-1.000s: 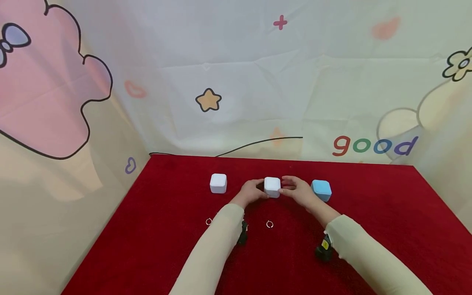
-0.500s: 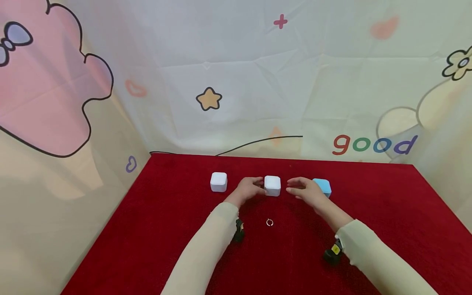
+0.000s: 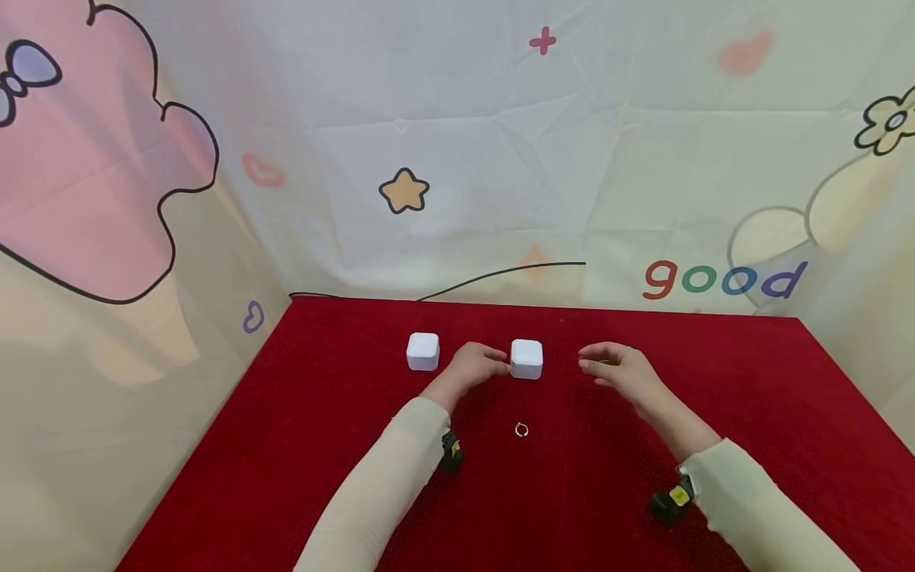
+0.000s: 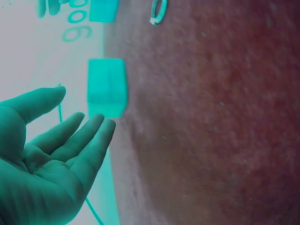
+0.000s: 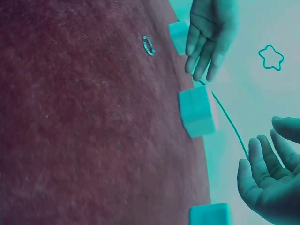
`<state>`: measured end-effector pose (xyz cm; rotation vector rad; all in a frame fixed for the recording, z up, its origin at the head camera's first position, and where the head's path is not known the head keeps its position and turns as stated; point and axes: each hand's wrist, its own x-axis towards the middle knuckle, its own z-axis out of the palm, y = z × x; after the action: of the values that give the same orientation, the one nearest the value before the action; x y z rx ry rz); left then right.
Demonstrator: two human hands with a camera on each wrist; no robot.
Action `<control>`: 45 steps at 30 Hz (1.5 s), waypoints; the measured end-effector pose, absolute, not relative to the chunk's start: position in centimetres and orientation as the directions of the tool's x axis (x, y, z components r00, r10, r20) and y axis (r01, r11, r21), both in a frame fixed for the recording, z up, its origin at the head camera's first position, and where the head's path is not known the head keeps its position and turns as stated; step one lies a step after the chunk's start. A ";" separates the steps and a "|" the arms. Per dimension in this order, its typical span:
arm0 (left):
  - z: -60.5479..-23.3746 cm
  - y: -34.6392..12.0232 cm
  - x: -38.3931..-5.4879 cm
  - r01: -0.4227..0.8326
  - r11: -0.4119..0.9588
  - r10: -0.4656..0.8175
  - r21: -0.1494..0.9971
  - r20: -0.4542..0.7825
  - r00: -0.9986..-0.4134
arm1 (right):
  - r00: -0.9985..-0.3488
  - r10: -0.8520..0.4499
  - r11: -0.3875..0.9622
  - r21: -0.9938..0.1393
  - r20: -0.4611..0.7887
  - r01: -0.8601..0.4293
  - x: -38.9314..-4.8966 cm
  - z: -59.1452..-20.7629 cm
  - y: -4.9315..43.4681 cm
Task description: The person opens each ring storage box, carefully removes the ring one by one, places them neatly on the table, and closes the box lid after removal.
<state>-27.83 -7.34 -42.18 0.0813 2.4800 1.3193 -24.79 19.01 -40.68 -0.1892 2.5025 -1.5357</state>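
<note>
A small white box with rounded corners stands on the red cloth. My left hand is just left of it, its relaxed fingers pointing at the box; in the left wrist view that hand holds nothing. To the right, my right hand hovers with loosely bent, bare fingers, hiding the light blue box in the head view. The right wrist view shows that box at its bottom edge. A second white box stands further left. In front of the middle box lies a small silver ring with a gap.
The red cloth covers the whole table. Behind it hangs a pale printed curtain that also runs along both sides. My left sleeve covers part of the cloth at the left.
Both hands have drawn away from the middle white box, the left slightly leftward, the right further to the right in front of the blue box. A second ring at the left is now hidden.
</note>
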 end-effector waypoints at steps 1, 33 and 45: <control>-42.0 -7.3 -27.7 -0.095 0.569 0.212 0.817 -0.257 -0.943 | -0.972 -0.213 0.447 -0.894 -0.097 -0.009 -24.7 -40.6 19.3; -39.5 -0.7 -23.6 0.017 0.413 0.252 0.911 -0.096 -0.963 | -0.985 -0.163 0.505 -0.862 -0.057 -0.033 -23.7 -38.9 25.6; -40.8 3.4 -23.4 -0.014 0.320 0.168 0.947 -0.071 -0.983 | -0.982 -0.162 0.545 -0.838 -0.094 -0.010 -23.8 -39.1 26.9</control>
<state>-23.45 3.39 -40.81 0.1431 2.4213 1.7397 -23.83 26.90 -39.12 -0.1469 2.6175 -1.4187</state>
